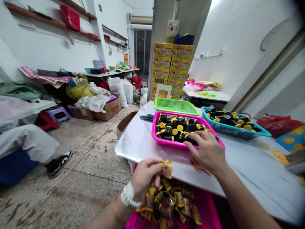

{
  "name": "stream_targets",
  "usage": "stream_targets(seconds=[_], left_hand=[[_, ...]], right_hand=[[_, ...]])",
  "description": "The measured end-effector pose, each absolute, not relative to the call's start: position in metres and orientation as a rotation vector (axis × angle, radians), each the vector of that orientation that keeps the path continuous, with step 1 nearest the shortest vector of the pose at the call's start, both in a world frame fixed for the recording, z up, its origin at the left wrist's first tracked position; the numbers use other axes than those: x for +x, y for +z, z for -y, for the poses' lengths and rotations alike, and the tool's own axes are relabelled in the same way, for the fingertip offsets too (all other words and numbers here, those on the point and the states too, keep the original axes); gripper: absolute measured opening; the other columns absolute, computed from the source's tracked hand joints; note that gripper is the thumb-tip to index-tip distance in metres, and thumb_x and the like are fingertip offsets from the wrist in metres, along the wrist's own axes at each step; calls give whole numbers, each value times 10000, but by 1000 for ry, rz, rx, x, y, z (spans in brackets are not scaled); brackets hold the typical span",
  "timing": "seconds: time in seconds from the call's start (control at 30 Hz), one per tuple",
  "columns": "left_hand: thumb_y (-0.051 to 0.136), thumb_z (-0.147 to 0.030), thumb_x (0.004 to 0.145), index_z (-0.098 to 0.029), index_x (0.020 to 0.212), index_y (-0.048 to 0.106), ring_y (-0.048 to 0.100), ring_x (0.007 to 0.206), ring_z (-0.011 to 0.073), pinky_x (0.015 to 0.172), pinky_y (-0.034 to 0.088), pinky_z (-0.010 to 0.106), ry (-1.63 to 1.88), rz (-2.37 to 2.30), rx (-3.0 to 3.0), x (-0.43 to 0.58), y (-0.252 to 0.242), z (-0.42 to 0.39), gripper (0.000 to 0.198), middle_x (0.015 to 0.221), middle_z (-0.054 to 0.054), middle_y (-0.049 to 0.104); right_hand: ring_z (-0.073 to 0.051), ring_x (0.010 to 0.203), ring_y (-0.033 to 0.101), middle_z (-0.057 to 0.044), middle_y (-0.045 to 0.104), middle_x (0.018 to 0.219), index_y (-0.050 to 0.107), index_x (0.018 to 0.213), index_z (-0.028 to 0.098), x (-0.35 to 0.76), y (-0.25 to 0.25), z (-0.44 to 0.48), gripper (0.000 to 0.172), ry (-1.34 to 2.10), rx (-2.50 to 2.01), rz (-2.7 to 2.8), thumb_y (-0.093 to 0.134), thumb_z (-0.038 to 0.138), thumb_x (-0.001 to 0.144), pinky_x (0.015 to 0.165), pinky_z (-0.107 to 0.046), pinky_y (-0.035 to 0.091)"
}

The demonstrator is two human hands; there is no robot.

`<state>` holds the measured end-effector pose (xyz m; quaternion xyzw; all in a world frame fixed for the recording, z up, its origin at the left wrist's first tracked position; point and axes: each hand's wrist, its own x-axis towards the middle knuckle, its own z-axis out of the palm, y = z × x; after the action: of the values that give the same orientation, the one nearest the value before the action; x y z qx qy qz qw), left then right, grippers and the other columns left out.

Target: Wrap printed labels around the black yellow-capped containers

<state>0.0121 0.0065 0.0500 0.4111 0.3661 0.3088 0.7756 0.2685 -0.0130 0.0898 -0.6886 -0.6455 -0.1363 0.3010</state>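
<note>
My left hand point(149, 173), wearing a white watch and a bracelet, pinches a small yellow printed plastic wrapper point(166, 168) between thumb and fingers. At the near right edge of a pink basket point(156, 127), my right hand point(208, 149) has its thumb and fingers around a black canister point(191, 140) with a yellow cap; the fingers partly hide it. Many similar canisters point(175, 124) fill that basket. Flat printed wrappers point(199, 166) lie on the table beneath my right hand. Below the table edge, another pink basket point(212, 210) holds canisters dressed in yellow printed wrappers point(178, 197).
A green basket point(176, 101) stands behind the pink one on the white table point(133, 136). To the right is a blue basket point(252, 135) of canisters. Yellow boxes point(162, 62) are stacked against a pillar. A person's leg point(30, 140) shows at left.
</note>
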Motion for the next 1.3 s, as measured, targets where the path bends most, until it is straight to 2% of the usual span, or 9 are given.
stream_targets(seconds=[0.17, 0.3, 0.5, 0.6, 0.73, 0.9, 1.03, 1.17, 1.3], left_hand=[[894, -450, 604, -84, 874, 732, 463, 397, 26, 376, 128, 191, 479, -525, 1041, 83, 63, -61, 483, 722, 63, 721], [895, -487, 596, -100, 832, 701, 497, 387, 57, 376, 143, 205, 392, -418, 1106, 129, 56, -71, 492, 686, 60, 718], [880, -515, 628, -139, 803, 629, 566, 406, 97, 390, 263, 198, 263, -255, 1180, 149, 29, -70, 485, 640, 34, 717], [842, -567, 649, -160, 782, 573, 557, 404, 86, 415, 351, 214, 222, -208, 1128, 145, 12, -72, 506, 733, 52, 756], [810, -529, 715, -155, 797, 587, 519, 384, 67, 403, 282, 207, 120, -276, 1129, 137, 1, -77, 444, 736, 55, 760], [852, -506, 688, -168, 783, 591, 564, 434, 80, 401, 226, 200, -21, -262, 1044, 136, 7, -84, 438, 688, 20, 733], [857, -453, 687, -159, 794, 634, 486, 405, 58, 408, 199, 201, -24, -323, 999, 135, 15, -86, 384, 533, -39, 630], [863, -313, 675, -136, 731, 648, 407, 400, 30, 408, 196, 190, 15, -346, 897, 136, 16, -89, 284, 515, -57, 570], [810, -235, 735, -139, 784, 640, 380, 378, 22, 373, 129, 181, -38, -363, 756, 137, 11, -91, 201, 597, -26, 625]], right_hand=[[-214, 801, 693, -102, 664, 1194, 768, 1064, 230, 320, 115, -21, 296, -138, -1879, 1850, 728, 294, 778, 755, -379, 597], [-121, 659, 668, -76, 642, 1222, 686, 1257, 244, 338, 118, -15, 404, -153, -1825, 1784, 663, 337, 865, 713, -310, 604], [-170, 731, 669, -79, 684, 1112, 748, 1159, 242, 352, 93, 2, 333, -214, -1869, 1643, 695, 366, 854, 717, -344, 593], [-175, 773, 669, -74, 690, 1074, 762, 1108, 241, 346, 75, -2, 284, -164, -1843, 1650, 691, 357, 859, 703, -319, 585], [-188, 842, 651, -101, 631, 1135, 736, 1118, 202, 333, 65, -4, 294, -209, -1843, 1603, 643, 270, 847, 744, -331, 581], [-173, 879, 669, -111, 582, 1331, 544, 1449, 254, 332, 84, -5, 578, -202, -1898, 1776, 628, 226, 878, 873, -365, 585], [-257, 1171, 650, -89, 651, 1297, 678, 1282, 274, 339, 102, -6, 400, -232, -1817, 1903, 646, 236, 886, 1001, -408, 548], [-221, 930, 684, -91, 672, 1231, 704, 1231, 291, 329, 96, 30, 447, 2, -1736, 1482, 795, 325, 795, 669, -311, 581], [-207, 763, 681, -118, 734, 1161, 641, 1340, 341, 299, 60, 84, 492, 576, -1520, 942, 664, 528, 886, 449, -259, 485]])
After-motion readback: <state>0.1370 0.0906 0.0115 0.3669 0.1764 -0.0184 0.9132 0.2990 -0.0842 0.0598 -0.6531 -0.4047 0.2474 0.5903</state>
